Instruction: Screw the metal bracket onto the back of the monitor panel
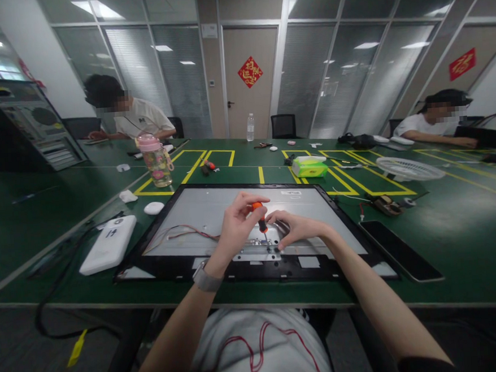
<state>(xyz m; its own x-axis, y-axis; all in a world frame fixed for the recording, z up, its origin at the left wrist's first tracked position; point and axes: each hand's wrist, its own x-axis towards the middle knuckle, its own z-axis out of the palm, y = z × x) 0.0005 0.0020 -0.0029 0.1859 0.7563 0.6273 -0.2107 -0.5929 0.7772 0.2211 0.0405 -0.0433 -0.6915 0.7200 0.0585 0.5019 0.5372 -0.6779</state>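
My left hand (239, 225) is closed round the orange-and-black handle of a screwdriver (262, 222), held nearly upright. Its shaft points down at a small metal bracket (257, 255) near the front edge of a flat display panel (190, 212), which lies with its grey metal back up in a black frame. To the right of the screwdriver, my right hand (298, 229) curves its thumb and fingers over the bracket, thumb low at its right end. The fingers partly hide what is between them. Thin coloured wires (187, 231) run across the panel's left side.
Left of the panel are a white power bank (110, 245), a white mouse-like object (154, 208) and a pink-lidded bottle (155, 161). A dark phone-like slab (401, 250) lies right. Behind are a tissue pack (309, 166) and a white fan grille (410, 168). Two people sit across.
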